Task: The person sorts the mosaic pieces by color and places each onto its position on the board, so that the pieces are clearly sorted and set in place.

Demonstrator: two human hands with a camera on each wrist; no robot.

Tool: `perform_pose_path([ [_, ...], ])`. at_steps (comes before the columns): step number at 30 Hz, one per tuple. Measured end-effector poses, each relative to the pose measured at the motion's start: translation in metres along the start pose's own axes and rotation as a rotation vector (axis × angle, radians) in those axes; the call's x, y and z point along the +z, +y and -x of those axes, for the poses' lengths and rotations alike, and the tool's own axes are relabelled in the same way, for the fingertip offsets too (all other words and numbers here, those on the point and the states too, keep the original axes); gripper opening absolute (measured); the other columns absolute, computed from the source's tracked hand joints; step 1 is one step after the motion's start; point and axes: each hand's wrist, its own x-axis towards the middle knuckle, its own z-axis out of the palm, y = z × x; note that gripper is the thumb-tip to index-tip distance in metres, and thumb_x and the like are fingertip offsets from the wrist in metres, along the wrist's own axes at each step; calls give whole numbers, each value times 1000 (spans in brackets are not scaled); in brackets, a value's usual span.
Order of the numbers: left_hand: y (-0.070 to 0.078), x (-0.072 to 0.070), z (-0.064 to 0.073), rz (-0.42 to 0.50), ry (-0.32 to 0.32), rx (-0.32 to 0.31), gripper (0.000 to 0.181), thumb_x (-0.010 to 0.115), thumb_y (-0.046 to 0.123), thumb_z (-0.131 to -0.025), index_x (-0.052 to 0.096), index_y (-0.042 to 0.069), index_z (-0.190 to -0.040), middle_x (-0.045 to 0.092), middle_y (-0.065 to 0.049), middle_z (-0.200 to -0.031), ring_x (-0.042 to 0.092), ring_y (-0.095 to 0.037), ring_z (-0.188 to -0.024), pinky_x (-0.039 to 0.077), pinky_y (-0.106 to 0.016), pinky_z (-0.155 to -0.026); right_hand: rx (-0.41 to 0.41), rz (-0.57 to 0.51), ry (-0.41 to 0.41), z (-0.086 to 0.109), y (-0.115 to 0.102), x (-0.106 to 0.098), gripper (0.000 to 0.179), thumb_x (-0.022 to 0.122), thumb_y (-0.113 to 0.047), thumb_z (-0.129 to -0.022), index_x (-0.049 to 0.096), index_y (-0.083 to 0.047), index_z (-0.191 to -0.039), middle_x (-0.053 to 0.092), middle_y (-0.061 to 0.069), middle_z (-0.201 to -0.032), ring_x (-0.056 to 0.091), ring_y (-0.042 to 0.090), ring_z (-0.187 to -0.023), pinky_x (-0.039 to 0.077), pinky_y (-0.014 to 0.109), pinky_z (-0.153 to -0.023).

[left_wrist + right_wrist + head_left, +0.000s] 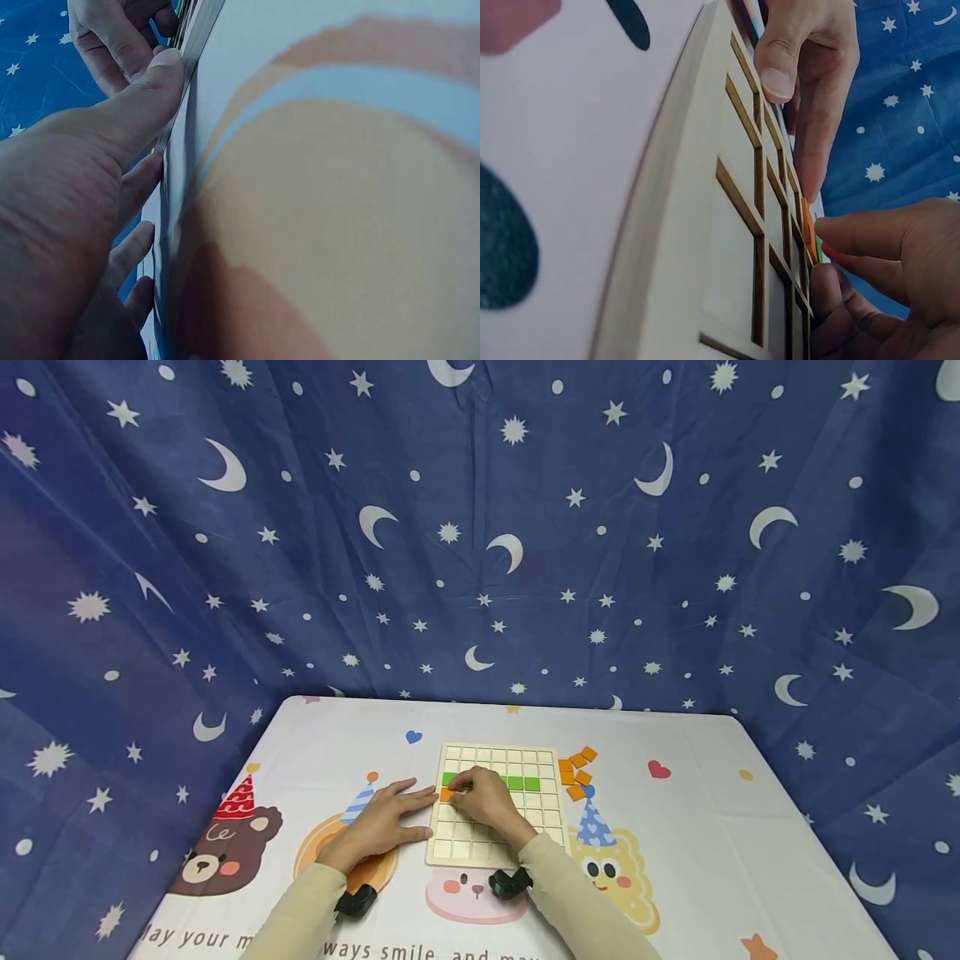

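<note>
A pale wooden grid board lies on the table. Green square tiles run along one of its rows, partly hidden by the right hand. My right hand reaches over the board's left part, thumb and fingertips pinching an orange square tile at the left column, just below the green row. The same orange tile shows at the thumb tip in the right wrist view. My left hand rests beside the board with fingers extended, fingertips at its left edge.
Several loose orange tiles lie in a cluster off the board's upper right side. A white tablecloth with cartoon prints covers the table. Behind it hangs a blue curtain with moons and stars.
</note>
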Motion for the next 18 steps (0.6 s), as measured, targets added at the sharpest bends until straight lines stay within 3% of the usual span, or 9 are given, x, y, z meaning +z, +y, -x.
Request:
perform_pose_path([
  [12,0,0,1,4,4,4,65,73,48,-83,55,27,-142,48,9,-152,28,-34,-148,30,-65,-111,-33,-154,-44,6,-1,-18,17,72,-16,-89,75,-14,-105,70,-2,-92,59,10,-75,50,25,-68],
  [18,-1,0,0,1,11,4,65,74,48,-83,55,27,-142,48,10,-151,29,-33,-148,30,-64,-111,-63,-170,-27,10,1,-34,17,71,-17,-90,74,-12,-106,72,0,-97,62,11,-77,52,26,-66],
])
